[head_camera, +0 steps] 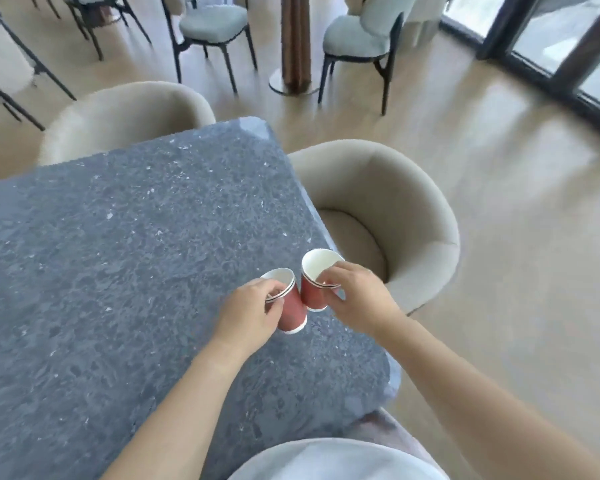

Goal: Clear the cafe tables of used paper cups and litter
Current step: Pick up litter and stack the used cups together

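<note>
pale wood-look flooring (499,237) runs out to dark-framed glass doors (568,57) at far right, and up front sits a speckled blue-grey stone table (118,271) with rounded corners. over its right edge, both hands are busy: left hand (250,313) pinches the rim of a red paper cup (291,310) with a white inside, tilted, and right hand (357,299) grips a second red cup (314,289) by its rim, the two cups touching side to side. two rounded beige tub chairs (413,216) hug the table's far and right edges, leaving open floor beyond. grey-cushioned dark-legged chairs (357,39) stand farther back around a metal pedestal base (293,81).
</note>
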